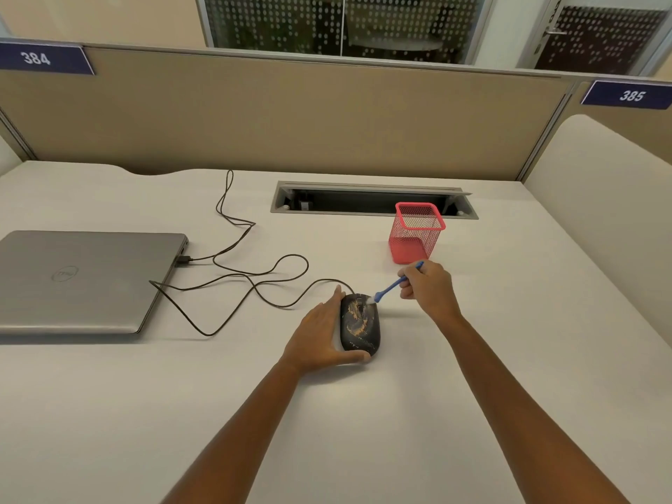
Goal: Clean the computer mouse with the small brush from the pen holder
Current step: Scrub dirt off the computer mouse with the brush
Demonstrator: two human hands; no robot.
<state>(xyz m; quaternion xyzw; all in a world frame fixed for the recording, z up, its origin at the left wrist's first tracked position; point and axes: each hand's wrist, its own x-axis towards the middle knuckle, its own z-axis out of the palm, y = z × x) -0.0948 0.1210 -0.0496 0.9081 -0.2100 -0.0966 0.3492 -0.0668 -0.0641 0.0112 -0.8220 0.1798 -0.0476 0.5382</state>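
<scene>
Left grip cupped against the mouse's side, thumb hooked round its near end, pinning the smooth black, orange-patterned mouse on the matte white bench. At 1 o'clock, right grip pinched shut round the slim blue plastic brush, pale bristles touching the mouse by the scroll wheel. Brushing step apparently underway; next, probably short strokes over seams. Red wire-mesh pen holder upright at 1 o'clock, apart.

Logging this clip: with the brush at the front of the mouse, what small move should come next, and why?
Probably a short sweep of the small blue brush back along the dark patterned computer mouse. Its white bristles sit at the front by the scroll wheel, the right hand grips the handle, and the left hand steadies the mouse, so the rest looks unbrushed.
</scene>
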